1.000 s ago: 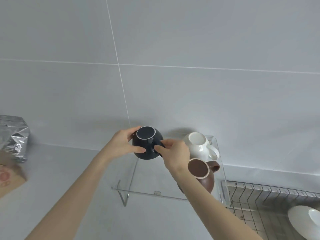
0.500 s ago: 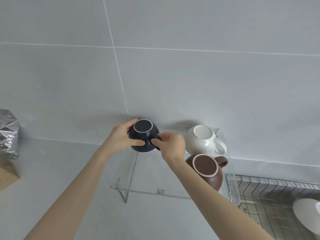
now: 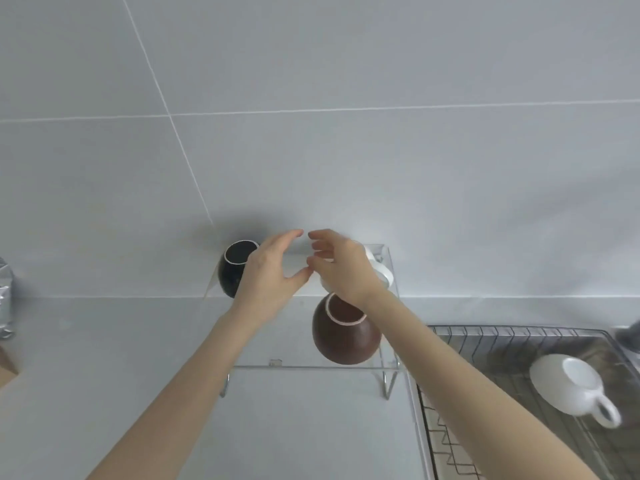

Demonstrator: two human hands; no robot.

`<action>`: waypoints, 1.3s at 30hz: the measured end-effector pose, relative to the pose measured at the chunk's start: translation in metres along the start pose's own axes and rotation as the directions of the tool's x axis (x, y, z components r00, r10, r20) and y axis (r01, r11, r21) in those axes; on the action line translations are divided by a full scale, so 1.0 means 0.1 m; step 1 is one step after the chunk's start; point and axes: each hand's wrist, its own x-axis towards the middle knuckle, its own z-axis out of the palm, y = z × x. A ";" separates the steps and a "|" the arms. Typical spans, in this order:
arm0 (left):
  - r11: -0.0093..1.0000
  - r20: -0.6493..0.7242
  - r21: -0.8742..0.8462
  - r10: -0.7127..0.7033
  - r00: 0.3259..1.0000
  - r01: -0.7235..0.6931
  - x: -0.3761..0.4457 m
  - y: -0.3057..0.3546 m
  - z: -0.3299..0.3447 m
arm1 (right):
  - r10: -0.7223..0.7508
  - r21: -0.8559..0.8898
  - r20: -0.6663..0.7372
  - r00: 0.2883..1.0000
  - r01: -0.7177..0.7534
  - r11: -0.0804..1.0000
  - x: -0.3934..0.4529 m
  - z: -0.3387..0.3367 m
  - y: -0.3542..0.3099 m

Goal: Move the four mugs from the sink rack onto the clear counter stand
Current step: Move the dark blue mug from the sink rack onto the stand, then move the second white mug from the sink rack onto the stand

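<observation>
A dark navy mug (image 3: 232,271) stands at the back left corner of the clear stand (image 3: 298,365). A brown mug (image 3: 343,336) sits at the stand's front right. Behind it a white mug (image 3: 381,271) is mostly hidden by my right hand (image 3: 341,268). My left hand (image 3: 273,275) hovers just right of the navy mug, fingers apart, holding nothing. My right hand is also empty with fingers spread, close to my left hand. Another white mug (image 3: 571,386) lies on its side in the wire sink rack (image 3: 485,341) at the right.
A tiled wall rises right behind the stand. A crinkled silver foil bag (image 3: 5,303) stands at the far left edge, with a brown carton corner (image 3: 7,365) below it. Grey counter (image 3: 121,358) stretches in front of and left of the stand.
Both hands have let go of the navy mug, which now rests on the stand's back left. The hands have lifted off it and moved right. The camera has tilted, showing more of the sink rack.
</observation>
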 end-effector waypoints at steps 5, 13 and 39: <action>0.953 0.094 -0.302 0.063 0.994 -0.032 -0.32 0.88 0.70 | -0.002 0.011 -0.150 0.989 0.004 1.000 -0.65 -1.04 0.34; 0.877 0.459 -0.446 0.050 0.887 0.181 -0.89 1.66 2.27 | 0.368 -0.116 -0.324 0.872 -0.422 0.899 -1.66 -2.32 1.94; 0.911 0.674 -0.205 -0.133 0.726 0.357 -0.90 1.89 4.39 | 0.625 0.083 -0.464 0.627 -0.672 0.736 -2.11 -2.43 3.72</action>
